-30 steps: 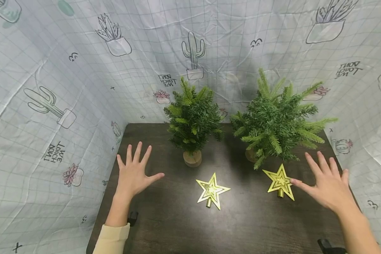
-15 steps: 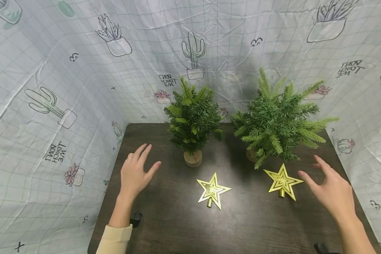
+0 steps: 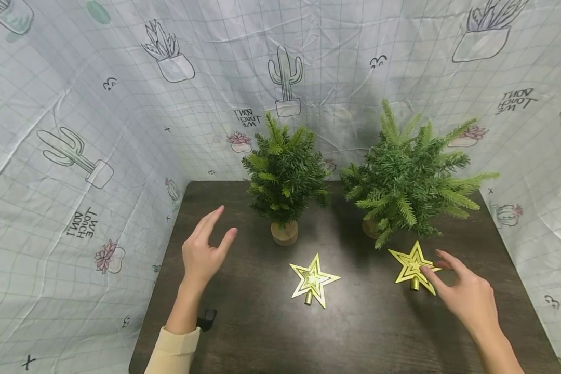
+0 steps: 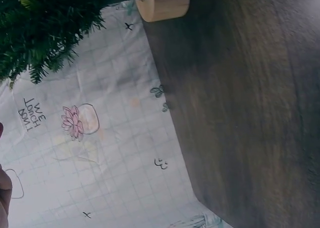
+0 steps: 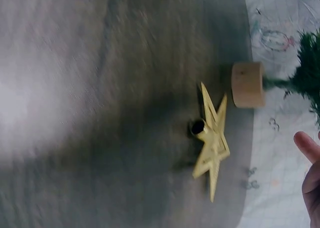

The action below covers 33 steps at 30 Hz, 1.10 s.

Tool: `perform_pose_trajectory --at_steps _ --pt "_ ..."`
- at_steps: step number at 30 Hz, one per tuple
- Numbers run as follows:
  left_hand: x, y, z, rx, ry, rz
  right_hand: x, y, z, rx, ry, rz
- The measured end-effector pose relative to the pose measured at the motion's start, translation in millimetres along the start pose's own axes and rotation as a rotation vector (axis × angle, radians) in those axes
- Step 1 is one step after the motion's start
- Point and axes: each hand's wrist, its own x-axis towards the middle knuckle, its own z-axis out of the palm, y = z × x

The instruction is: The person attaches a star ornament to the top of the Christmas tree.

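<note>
My right hand [image 3: 469, 296] hovers over the right edge of a gold star tree topper [image 3: 412, 266], its thumb and fingers apart. In the right wrist view that star topper [image 5: 214, 143] lies on the table with its hollow socket facing the camera, and the thumb shows apart from it. A second gold star topper [image 3: 312, 279] lies nearer the middle. My left hand [image 3: 203, 254] is held above the left side of the table with relaxed fingers and nothing in it. Behind the stars stand a slim small artificial Christmas tree [image 3: 285, 176] and a wider one [image 3: 406, 176].
Both trees have round wooden bases, such as the left base [image 3: 284, 235]. The dark wood table [image 3: 252, 332] is enclosed at the back and sides by a white grid-patterned cloth [image 3: 215, 52] with cactus drawings.
Both hands drew in from a wide finger spread to a looser pose. My right hand moved left over the right star, and the left hand shifted slightly right.
</note>
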Motion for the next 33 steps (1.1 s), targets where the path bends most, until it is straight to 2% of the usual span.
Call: perform_pose_trajectory --at_steps 9,21,33 --pt "11.7 9.4 3.8 -0.043 0.054 0.037 -10.3 -17.8 23.4 0.030 -0.086 -0.018" --pt "28.5 21.2 8.6 -0.085 0.090 0.070 -14.9 -44.7 60.1 0.077 -0.216 -0.049" --pt "37.3 28.0 11.0 -0.123 0.080 0.071 -20.7 -75.0 102.9 0.126 -0.293 -0.104"
